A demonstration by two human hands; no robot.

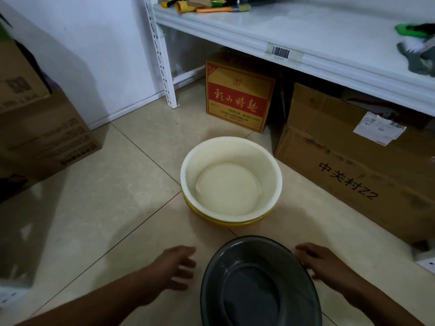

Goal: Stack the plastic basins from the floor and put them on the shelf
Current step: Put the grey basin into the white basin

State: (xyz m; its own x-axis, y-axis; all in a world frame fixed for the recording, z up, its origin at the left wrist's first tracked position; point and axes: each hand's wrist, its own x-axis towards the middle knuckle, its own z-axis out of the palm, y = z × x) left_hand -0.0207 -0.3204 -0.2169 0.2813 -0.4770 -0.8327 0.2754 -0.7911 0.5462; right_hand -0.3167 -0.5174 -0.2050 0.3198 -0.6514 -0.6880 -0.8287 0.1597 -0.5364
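Observation:
A white basin (231,175) sits nested inside a yellow basin (235,222) on the tiled floor in the middle of the view. Closer to me, at the bottom, is a dark grey basin (256,283), tilted. My right hand (315,260) is at its right rim with fingers against the edge. My left hand (175,267) is spread, a short gap left of the grey basin, touching nothing. The white shelf (294,36) runs across the top right.
Brushes and tools (202,5) lie at the shelf's back left, green and grey items (416,45) at its right. Under it stand a red-and-yellow carton (237,95) and a large brown carton (353,165). More cartons (40,118) stand at the left.

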